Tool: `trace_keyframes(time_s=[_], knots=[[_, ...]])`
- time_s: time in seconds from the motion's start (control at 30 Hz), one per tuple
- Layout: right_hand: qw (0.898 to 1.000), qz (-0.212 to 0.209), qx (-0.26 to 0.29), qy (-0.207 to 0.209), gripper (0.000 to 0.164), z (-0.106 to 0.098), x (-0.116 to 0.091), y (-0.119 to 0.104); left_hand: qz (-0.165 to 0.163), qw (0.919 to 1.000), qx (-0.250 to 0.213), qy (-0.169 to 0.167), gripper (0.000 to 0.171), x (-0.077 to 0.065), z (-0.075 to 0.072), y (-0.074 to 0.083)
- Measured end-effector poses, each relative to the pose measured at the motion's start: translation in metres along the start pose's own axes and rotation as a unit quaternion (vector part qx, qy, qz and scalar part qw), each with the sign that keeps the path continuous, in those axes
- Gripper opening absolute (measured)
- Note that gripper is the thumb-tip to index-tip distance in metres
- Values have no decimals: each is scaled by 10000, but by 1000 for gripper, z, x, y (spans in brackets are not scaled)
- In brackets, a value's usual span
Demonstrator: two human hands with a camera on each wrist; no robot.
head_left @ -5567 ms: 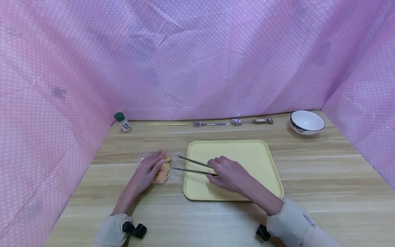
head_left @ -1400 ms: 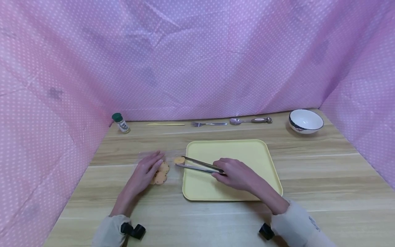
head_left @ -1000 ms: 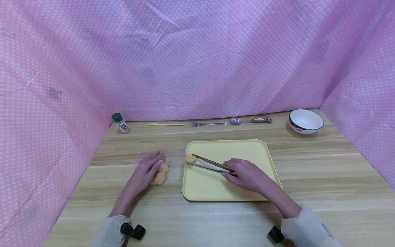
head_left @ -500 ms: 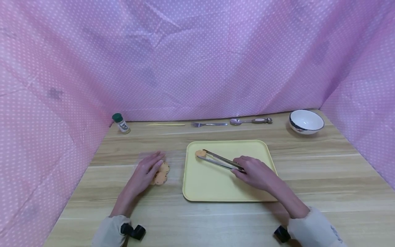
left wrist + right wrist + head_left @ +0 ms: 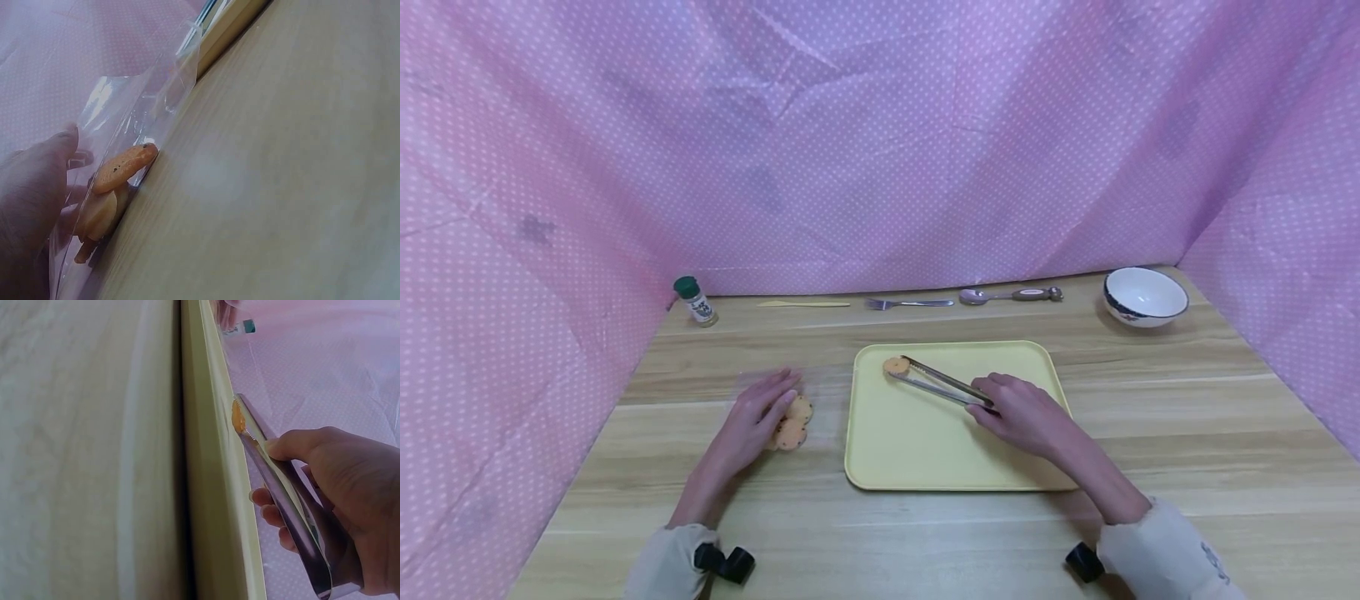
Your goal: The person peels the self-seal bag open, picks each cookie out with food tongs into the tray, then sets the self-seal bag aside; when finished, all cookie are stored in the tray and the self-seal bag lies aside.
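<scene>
My left hand (image 5: 762,410) holds a clear plastic bag (image 5: 164,78) on the table at the left. Several round orange-tan cookies (image 5: 792,434) with dark specks are inside it, partly hidden by the hand in the head view. In the left wrist view, fingers show through the film beside a cookie (image 5: 125,167). My right hand (image 5: 1024,417) grips metal tongs (image 5: 946,392) with the thumb on one arm and fingers round the other. One cookie (image 5: 896,366) sits at the tong tips, over the upper left part of the yellow tray (image 5: 917,454).
Along the back of the table lie a pale yellow knife (image 5: 803,304), a fork (image 5: 910,304) and a spoon (image 5: 1011,296) with a grey handle. A green-capped shaker (image 5: 696,302) stands back left, a white bowl (image 5: 1145,298) back right. A pink dotted cloth (image 5: 880,167) hangs behind.
The tongs, spread and without a cookie at first, took one by the bag. My right hand has carried it right and back, over the tray. The left hand stays at the bag.
</scene>
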State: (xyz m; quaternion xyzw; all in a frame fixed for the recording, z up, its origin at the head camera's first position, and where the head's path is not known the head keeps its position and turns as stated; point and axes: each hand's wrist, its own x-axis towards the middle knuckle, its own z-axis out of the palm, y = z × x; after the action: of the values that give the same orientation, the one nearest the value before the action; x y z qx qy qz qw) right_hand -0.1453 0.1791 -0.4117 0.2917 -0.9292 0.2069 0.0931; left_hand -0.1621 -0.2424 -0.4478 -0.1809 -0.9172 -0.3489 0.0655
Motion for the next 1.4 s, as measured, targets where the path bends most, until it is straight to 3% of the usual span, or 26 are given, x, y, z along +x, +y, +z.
trace_keyframes(time_s=[0.73,1.4], knots=[[9997,162,-155,-80,24,4,0,-3,-4,10000,69,-63,41,-1,-2,0],[9993,-26,-288,221,31,3,4,-6,-79,9999,-86,-64,44,0,-2,0]])
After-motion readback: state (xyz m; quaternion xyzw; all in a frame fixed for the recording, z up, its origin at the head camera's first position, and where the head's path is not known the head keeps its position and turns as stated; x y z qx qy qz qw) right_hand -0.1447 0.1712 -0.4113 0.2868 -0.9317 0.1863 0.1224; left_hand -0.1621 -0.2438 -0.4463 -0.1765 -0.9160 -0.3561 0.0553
